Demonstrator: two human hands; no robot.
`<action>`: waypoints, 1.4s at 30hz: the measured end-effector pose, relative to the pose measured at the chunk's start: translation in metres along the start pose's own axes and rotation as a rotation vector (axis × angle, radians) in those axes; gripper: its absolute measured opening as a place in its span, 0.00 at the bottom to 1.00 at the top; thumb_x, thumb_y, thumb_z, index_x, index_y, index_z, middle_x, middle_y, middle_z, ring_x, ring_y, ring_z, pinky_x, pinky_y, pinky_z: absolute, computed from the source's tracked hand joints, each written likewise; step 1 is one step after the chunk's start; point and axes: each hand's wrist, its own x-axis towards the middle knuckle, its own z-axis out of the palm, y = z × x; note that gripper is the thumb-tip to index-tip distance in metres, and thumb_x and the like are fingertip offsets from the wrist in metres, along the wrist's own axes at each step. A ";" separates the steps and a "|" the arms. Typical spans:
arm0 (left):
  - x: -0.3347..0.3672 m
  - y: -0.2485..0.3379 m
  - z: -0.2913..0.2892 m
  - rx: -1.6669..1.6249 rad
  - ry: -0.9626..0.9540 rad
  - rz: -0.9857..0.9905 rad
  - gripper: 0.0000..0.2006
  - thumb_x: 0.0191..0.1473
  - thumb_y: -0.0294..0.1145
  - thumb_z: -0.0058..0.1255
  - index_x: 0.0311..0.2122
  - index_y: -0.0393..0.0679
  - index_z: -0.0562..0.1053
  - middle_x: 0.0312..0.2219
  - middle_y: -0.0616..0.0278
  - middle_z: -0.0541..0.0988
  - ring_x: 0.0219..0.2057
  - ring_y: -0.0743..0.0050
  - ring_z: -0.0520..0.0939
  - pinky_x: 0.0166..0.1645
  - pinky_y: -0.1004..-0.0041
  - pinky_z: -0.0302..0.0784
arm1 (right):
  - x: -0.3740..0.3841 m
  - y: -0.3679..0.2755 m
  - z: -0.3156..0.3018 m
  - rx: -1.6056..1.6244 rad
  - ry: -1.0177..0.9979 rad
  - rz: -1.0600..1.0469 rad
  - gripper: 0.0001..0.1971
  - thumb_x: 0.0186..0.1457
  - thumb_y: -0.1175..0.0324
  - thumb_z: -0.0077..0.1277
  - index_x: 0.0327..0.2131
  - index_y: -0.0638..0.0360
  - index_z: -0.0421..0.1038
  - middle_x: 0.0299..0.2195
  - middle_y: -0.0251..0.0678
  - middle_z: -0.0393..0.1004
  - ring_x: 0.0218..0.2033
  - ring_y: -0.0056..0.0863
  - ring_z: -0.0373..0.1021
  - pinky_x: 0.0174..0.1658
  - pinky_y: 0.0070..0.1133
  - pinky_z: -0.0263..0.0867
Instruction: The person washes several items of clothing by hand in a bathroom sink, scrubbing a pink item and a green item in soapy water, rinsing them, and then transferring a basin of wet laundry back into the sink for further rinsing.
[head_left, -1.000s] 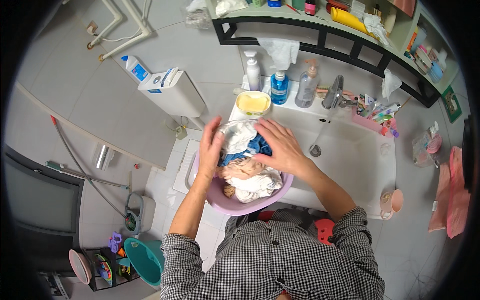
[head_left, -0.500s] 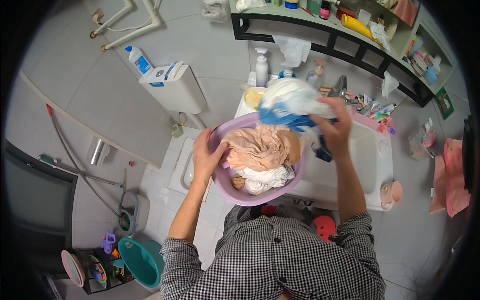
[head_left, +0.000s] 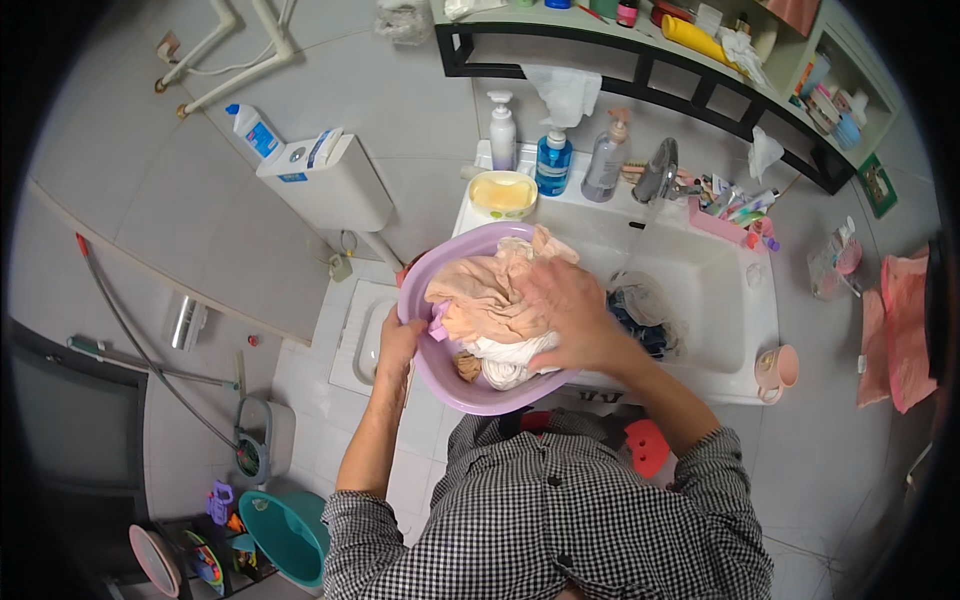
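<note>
A purple plastic basin (head_left: 418, 372) rests against the near left part of the sink, heaped with peach cloth (head_left: 475, 290), white cloth (head_left: 510, 350) and a small tan bundle (head_left: 467, 367). My left hand (head_left: 400, 343) grips its left rim. Over the right side of the heap, my right hand (head_left: 575, 310) has its fingers spread on or just above the peach cloth; some fingertips are blurred. In the white sink (head_left: 715, 355) lies a wet pile of dark blue and whitish laundry (head_left: 645, 312), below the faucet (head_left: 657, 170), with water running onto it.
Behind the basin stand a soap dish (head_left: 502, 194), a blue pump bottle (head_left: 553, 163) and a clear pump bottle (head_left: 605, 160). A pink cup (head_left: 778, 370) sits on the sink's right corner. Above runs a black-framed shelf (head_left: 600, 88). A teal tub (head_left: 285, 540) is at lower left.
My right hand has put the blue and white laundry down in the sink, let go of it and come back left over the basin. My left hand stays on the rim.
</note>
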 end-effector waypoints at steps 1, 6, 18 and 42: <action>-0.002 0.003 0.003 0.026 0.038 0.013 0.19 0.36 0.21 0.42 0.40 0.32 0.64 0.30 0.52 0.73 0.29 0.66 0.76 0.33 0.72 0.74 | 0.007 -0.013 0.012 -0.105 -0.051 -0.031 0.45 0.25 0.53 0.60 0.53 0.51 0.54 0.51 0.41 0.53 0.54 0.41 0.46 0.45 0.39 0.52; -0.002 0.010 0.012 0.069 0.236 0.062 0.11 0.33 0.19 0.42 0.30 0.35 0.65 0.27 0.54 0.73 0.26 0.71 0.73 0.31 0.76 0.70 | 0.015 -0.013 0.031 0.017 -0.172 0.050 0.41 0.26 0.60 0.58 0.51 0.49 0.56 0.45 0.40 0.57 0.49 0.40 0.51 0.42 0.38 0.54; 0.007 0.062 0.094 0.466 0.223 0.477 0.11 0.32 0.19 0.43 0.29 0.36 0.64 0.27 0.58 0.70 0.21 0.70 0.69 0.27 0.76 0.65 | -0.057 0.046 -0.052 0.156 0.513 0.349 0.25 0.28 0.70 0.58 0.37 0.59 0.65 0.33 0.38 0.66 0.35 0.33 0.65 0.39 0.22 0.62; 0.003 0.071 0.194 0.870 -0.292 1.735 0.09 0.28 0.21 0.49 0.18 0.44 0.62 0.29 0.62 0.73 0.18 0.71 0.67 0.16 0.77 0.63 | -0.168 0.134 0.003 0.042 0.448 0.819 0.30 0.38 0.66 0.55 0.47 0.60 0.58 0.49 0.46 0.58 0.52 0.40 0.54 0.52 0.30 0.51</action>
